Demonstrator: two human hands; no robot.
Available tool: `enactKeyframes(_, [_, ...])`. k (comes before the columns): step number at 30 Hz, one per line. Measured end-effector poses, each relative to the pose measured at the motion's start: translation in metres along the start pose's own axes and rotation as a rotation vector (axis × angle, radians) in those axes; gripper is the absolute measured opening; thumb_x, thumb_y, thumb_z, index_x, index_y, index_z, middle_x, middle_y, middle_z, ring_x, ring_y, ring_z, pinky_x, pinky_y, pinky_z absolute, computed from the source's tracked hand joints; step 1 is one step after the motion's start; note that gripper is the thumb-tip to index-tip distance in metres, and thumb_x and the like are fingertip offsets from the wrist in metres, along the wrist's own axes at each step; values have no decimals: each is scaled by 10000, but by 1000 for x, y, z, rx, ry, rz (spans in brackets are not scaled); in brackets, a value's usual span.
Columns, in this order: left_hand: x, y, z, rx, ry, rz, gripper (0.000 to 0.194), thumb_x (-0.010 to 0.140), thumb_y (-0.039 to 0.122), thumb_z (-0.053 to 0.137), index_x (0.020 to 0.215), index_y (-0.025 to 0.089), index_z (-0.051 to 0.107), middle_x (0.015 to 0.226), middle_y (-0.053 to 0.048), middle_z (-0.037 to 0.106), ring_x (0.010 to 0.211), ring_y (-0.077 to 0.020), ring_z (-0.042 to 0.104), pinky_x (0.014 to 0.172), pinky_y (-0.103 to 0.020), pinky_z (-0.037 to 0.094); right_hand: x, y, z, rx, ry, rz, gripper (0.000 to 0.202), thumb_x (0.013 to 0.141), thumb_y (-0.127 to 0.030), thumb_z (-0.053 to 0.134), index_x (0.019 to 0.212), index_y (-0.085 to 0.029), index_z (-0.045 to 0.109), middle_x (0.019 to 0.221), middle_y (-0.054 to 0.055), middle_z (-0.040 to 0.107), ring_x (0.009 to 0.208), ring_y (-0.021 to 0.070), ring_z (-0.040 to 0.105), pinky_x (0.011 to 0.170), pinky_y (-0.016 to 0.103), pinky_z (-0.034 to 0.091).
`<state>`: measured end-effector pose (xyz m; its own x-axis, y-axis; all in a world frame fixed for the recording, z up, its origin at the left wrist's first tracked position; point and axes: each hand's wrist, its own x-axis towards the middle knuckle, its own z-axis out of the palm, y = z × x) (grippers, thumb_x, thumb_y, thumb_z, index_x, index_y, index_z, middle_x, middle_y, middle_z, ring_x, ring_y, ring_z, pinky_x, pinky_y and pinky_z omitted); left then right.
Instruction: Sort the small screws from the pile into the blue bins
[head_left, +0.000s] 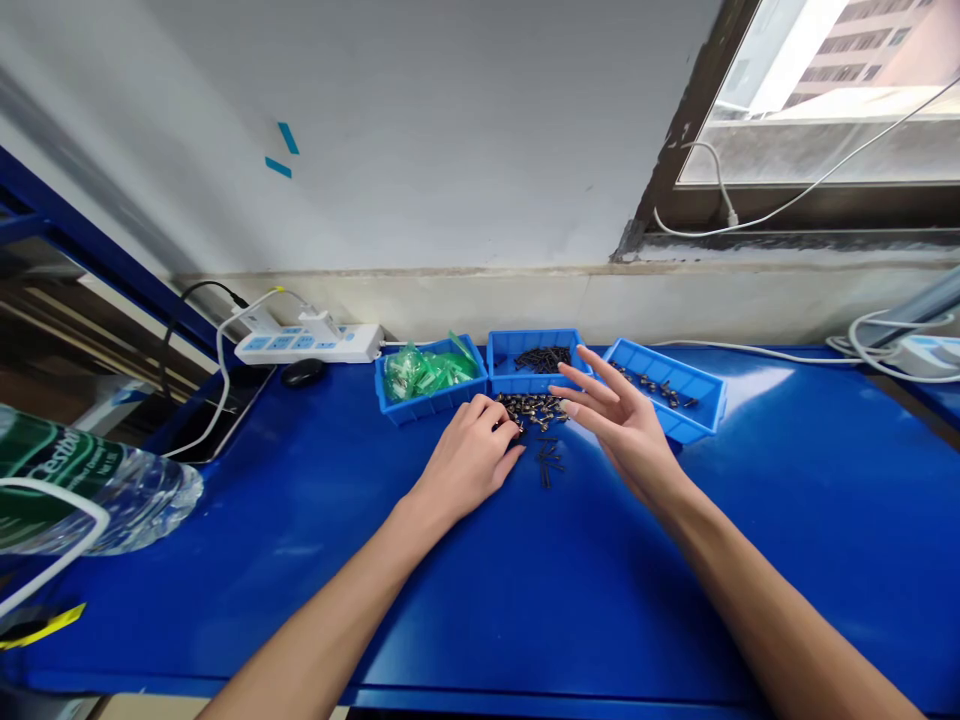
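My left hand (471, 455) rests on the table with its fingers curled down at the left edge of a pile of brassy and dark screws (534, 408). Its fingertips touch the pile, but what they pinch, if anything, is hidden. Just in front of the pile lies a small loose group of long black screws (550, 462). My right hand (626, 415) is held up to the right of the pile, fingers spread and nothing in them. It partly covers the right blue bin (701, 425), which holds some scattered screws (660, 388).
The middle blue bin (517, 383) contains black screws (541, 358). In the left blue bin (431, 403) are green plastic bags (435, 370). A power strip (322, 343), a black mouse (303, 372) and a large water bottle (105, 490) stand leftward on the blue table (525, 610).
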<state>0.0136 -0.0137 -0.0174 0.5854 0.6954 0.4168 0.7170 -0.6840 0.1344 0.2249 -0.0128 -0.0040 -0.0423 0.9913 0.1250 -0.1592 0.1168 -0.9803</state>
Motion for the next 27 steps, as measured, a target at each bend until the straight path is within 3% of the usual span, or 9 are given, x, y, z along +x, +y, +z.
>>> enactKeyframes(3, [0, 1, 4, 34, -26, -8, 88, 969, 156, 635, 934, 128, 711, 932, -95, 688, 944, -265, 582, 788, -405, 548, 3, 7, -3, -87, 26, -54, 648, 792, -399, 834, 1396, -309, 616, 1421, 108, 644, 1119, 282, 717, 1008, 478, 576])
enactKeyframes(7, [0, 1, 4, 17, -3, 9, 98, 983, 140, 608, 931, 132, 690, 937, -92, 689, 929, -254, 581, 773, -390, 544, 6, 10, -6, -195, -4, -80, 456, 789, -455, 811, 1173, -225, 724, 1116, 110, 774, 914, 255, 759, 862, 430, 628])
enactKeyframes(10, [1, 2, 1, -28, 84, 31, 57, 974, 144, 631, 938, 133, 674, 922, -82, 682, 921, -246, 578, 767, -377, 544, 4, 5, -3, -311, -106, -50, 308, 798, -401, 789, 1025, -195, 763, 943, 87, 795, 882, 247, 767, 835, 387, 634])
enactKeyframes(13, [2, 2, -4, -60, 188, 53, 71, 991, 154, 610, 955, 133, 667, 912, -78, 675, 925, -240, 566, 780, -372, 550, 1, 1, 0, -382, -202, -24, 271, 778, -330, 787, 1014, -196, 786, 960, 78, 803, 894, 245, 770, 829, 373, 638])
enactKeyframes(17, [3, 2, -9, -63, 272, 90, 117, 1018, 165, 563, 979, 125, 666, 924, -91, 675, 937, -239, 554, 799, -380, 557, -1, 0, 3, -279, -268, 76, 275, 753, -355, 813, 963, -178, 800, 896, 73, 803, 842, 241, 776, 816, 372, 637])
enactKeyframes(22, [4, 3, -11, -70, 314, 116, 155, 1035, 183, 538, 980, 131, 673, 924, -97, 675, 942, -234, 561, 793, -374, 564, 0, -4, 6, -126, -233, 212, 342, 640, -411, 910, 838, -160, 788, 732, 51, 768, 702, 209, 751, 727, 339, 620])
enactKeyframes(27, [3, 7, -9, -103, 265, 115, 169, 1035, 232, 551, 1058, 135, 687, 978, -105, 697, 962, -242, 577, 824, -396, 577, 3, -7, 0, -124, -138, 214, 323, 598, -392, 938, 778, -167, 792, 709, 43, 755, 640, 171, 700, 709, 328, 601])
